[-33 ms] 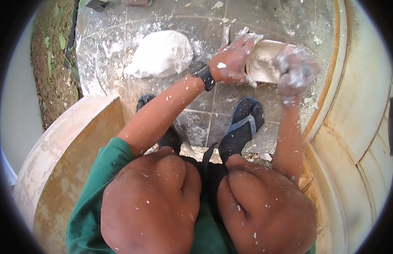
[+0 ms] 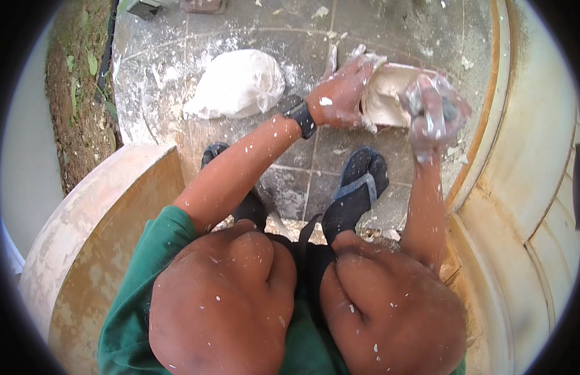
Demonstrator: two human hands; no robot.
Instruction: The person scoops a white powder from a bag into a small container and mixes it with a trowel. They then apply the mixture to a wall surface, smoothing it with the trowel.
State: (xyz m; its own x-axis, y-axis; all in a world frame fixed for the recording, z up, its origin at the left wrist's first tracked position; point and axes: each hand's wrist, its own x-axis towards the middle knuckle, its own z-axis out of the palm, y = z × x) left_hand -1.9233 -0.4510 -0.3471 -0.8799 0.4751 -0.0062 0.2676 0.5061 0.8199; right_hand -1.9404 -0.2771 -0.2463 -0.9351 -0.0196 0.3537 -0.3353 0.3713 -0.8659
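A shallow, light-coloured container [image 2: 402, 65] with white paste [image 2: 385, 103] in it rests on the tiled floor ahead. My left hand [image 2: 343, 94], smeared white, grips its left end, with the thumb at the near edge and fingers toward the far edge. Over the container's right end, my right hand [image 2: 430, 115] is closed, coated in wet white paste. Something greyish shows in its grip, but the fingers and paste hide what it is. A knotted-looking white plastic bag [image 2: 240, 84], bulging full, lies left of my left hand.
My feet in dark flip-flops [image 2: 364, 172] stand just short of the container. A low curved wall [image 2: 115, 206] runs on the left, a cream wall [image 2: 527, 156] on the right. White powder and flakes dot the tiles [image 2: 290, 187]. Soil [image 2: 80, 100] borders the far left.
My right hand has turned slightly, so its fingers show more sharply than before. My left hand keeps its hold on the container, and the view has shifted a little.
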